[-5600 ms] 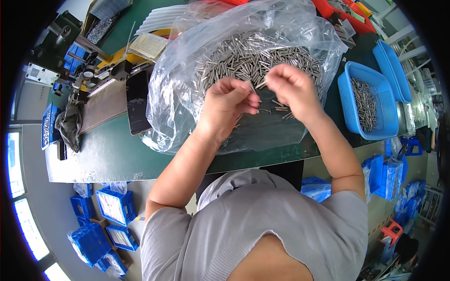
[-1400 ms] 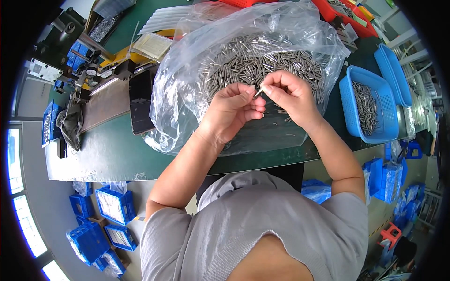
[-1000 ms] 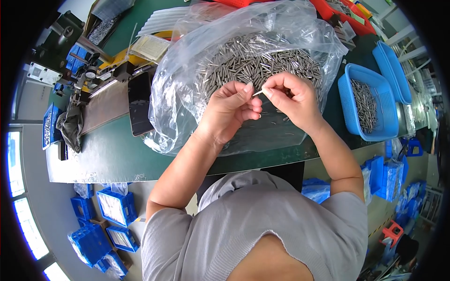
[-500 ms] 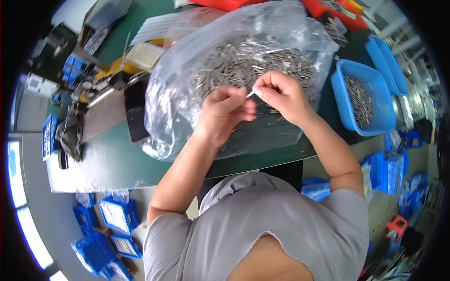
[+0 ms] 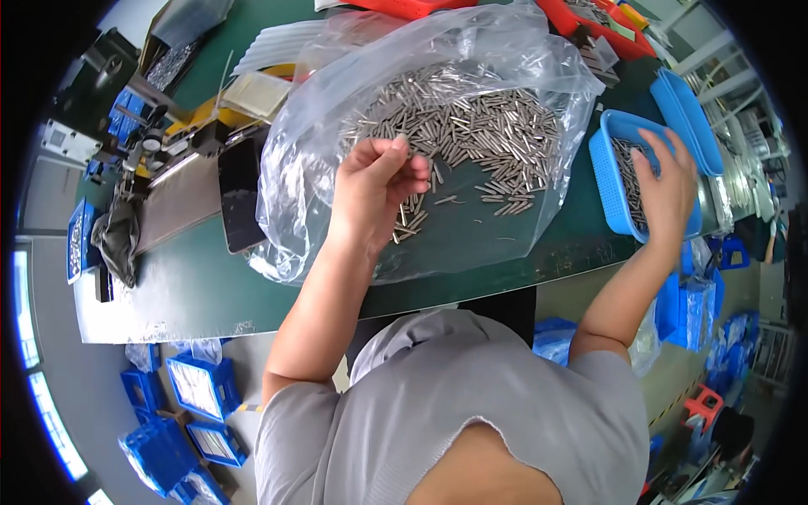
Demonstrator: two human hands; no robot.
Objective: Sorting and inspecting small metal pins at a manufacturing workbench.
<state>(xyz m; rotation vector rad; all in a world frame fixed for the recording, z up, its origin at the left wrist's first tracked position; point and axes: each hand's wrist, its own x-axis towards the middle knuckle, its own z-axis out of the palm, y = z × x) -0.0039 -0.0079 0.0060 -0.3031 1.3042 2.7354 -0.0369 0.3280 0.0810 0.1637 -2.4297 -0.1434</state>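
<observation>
Many small grey metal pins (image 5: 513, 135) lie in a heap on a clear plastic bag (image 5: 290, 181) spread over the table. My left hand (image 5: 370, 181) hovers above the near left part of the heap. Its thumb and forefinger are pressed together and the other fingers curl; whatever is between them is too small to make out. Off to the right, my right hand (image 5: 669, 189) is over a blue plastic basket (image 5: 619, 198), fingers apart, nothing visible in them. More metal pins (image 5: 629, 172) fill the basket, partly hidden by that hand.
A second blue basket (image 5: 686, 118) stands beyond the first. Red trays (image 5: 627, 42) sit at the far edge. Left of the bag are a dark phone-like slab (image 5: 241, 198) and a metal fixture (image 5: 181, 189). Blue crates (image 5: 202, 383) stand on the floor below the green table (image 5: 210, 290).
My right hand has left the left hand, moved right to the blue basket and spread its fingers. The left hand has shifted slightly left; the white piece between the hands no longer shows.
</observation>
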